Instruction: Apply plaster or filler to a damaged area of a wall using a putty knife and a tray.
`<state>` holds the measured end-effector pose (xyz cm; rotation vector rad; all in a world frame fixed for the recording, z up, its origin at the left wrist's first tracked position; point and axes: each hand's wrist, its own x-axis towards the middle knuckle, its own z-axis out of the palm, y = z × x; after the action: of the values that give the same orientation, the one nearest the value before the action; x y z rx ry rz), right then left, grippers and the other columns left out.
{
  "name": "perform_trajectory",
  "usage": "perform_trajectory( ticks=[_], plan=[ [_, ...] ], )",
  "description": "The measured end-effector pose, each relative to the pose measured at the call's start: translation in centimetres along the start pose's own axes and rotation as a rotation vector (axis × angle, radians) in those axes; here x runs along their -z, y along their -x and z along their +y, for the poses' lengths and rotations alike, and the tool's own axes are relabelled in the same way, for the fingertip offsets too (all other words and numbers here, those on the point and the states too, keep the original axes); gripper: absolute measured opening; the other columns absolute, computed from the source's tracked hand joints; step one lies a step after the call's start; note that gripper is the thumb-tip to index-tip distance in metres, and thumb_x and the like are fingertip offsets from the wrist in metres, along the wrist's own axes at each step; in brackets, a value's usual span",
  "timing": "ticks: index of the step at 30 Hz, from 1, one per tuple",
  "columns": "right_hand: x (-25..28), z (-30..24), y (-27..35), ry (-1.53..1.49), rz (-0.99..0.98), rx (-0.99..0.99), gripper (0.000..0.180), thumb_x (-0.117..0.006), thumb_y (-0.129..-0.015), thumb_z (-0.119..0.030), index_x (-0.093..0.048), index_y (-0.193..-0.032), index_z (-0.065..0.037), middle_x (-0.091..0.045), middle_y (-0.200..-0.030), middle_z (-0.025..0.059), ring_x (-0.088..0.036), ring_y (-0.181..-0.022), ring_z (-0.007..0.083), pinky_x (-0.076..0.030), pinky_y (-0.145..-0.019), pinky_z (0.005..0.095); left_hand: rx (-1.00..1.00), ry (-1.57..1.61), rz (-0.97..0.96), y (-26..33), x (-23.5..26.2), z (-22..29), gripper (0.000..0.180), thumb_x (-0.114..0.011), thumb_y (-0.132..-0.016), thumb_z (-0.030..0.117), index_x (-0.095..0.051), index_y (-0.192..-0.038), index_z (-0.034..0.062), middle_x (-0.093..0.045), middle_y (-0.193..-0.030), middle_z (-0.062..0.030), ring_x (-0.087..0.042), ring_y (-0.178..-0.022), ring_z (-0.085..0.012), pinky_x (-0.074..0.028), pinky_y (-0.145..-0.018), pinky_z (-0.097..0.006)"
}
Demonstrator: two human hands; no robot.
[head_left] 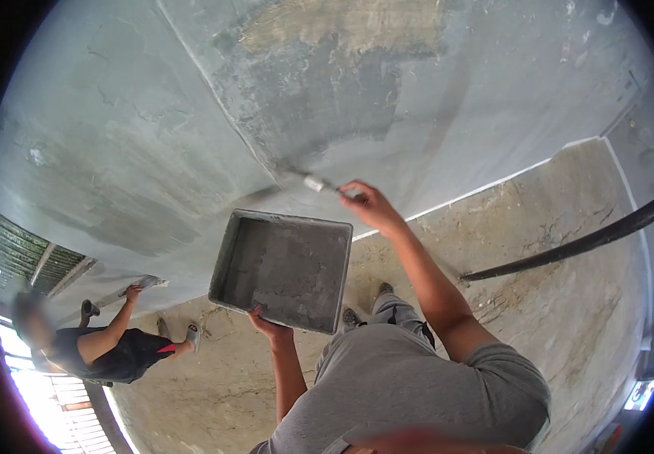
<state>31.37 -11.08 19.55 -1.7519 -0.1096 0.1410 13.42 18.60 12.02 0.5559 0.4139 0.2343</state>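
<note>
My right hand point(368, 208) grips the dark handle of a paintbrush point(314, 183). Its bristle end points left and meets the grey wall point(463, 113), at the lower end of a raised seam line. Below the brush, my left hand point(268, 325) holds a shallow square tray point(346, 280) by its near rim, thumb over the edge and fingers hidden underneath. Dark grey wet-looking mortar point(285, 261) coats the tray's bottom. Darker damp patches and a tan bare patch point(342, 26) mark the wall above.
At the left another person point(107, 348) works at the same wall with a flat trowel point(145, 285). A dark curved pole or hose point(576, 246) comes in from the right. Underfoot lies a rough, tan, stained floor point(213, 378); a white line point(486, 189) runs along the wall's foot.
</note>
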Motion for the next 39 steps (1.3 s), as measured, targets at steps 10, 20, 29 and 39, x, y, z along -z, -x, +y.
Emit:
perform_trajectory(
  ticks=[10, 20, 29, 39],
  plan=[
    [15.9, 5.8, 0.6, -0.842, 1.061, -0.07, 0.019, -0.058, -0.096, -0.015, -0.05, -0.112, -0.023, -0.037, -0.063, -0.005, -0.034, -0.047, 0.0055, -0.024, -0.036, 0.0212, 0.008, -0.054, 0.003, -0.1, -1.0, 0.3, 0.074, -0.059, -0.069, 0.036, -0.043, -0.137, 0.0091, -0.048, -0.132, -0.0117, -0.046, -0.122, -0.0348, -0.04, -0.097, -0.05],
    [1.5, -1.0, -0.1, -0.173, 0.106, -0.085, 0.022, -0.069, -0.091, -0.026, -0.062, -0.108, -0.015, -0.038, -0.057, -0.0087, -0.031, -0.046, 0.0036, -0.024, -0.039, 0.0243, 0.073, -0.007, -0.096, -2.7, -1.3, -1.7, 0.071, -0.058, -0.071, 0.036, -0.046, -0.135, 0.0081, -0.051, -0.131, -0.0121, -0.049, -0.12, -0.0354, -0.043, -0.096, -0.05],
    [9.9, 5.5, 0.4, -0.912, 1.08, -0.081, 0.025, -0.057, -0.098, -0.022, -0.043, -0.118, -0.026, -0.042, -0.071, -0.0027, -0.034, -0.05, 0.0063, -0.025, -0.04, 0.0218, 0.054, -0.01, 0.009, -2.2, 1.4, -1.5, 0.069, -0.059, -0.07, 0.036, -0.048, -0.132, 0.0082, -0.051, -0.13, -0.0108, -0.047, -0.121, -0.034, -0.04, -0.097, -0.049],
    [-1.3, 1.6, -0.9, -0.219, 0.188, 0.015, 0.023, -0.065, -0.093, -0.027, -0.061, -0.111, -0.013, -0.041, -0.06, -0.0081, -0.034, -0.057, 0.0037, -0.028, -0.049, 0.0241, -0.006, -0.014, 0.041, -0.8, 0.8, 0.2, 0.072, -0.059, -0.069, 0.034, -0.045, -0.135, 0.0084, -0.05, -0.13, -0.0108, -0.047, -0.121, -0.0341, -0.04, -0.097, -0.049]
  ],
)
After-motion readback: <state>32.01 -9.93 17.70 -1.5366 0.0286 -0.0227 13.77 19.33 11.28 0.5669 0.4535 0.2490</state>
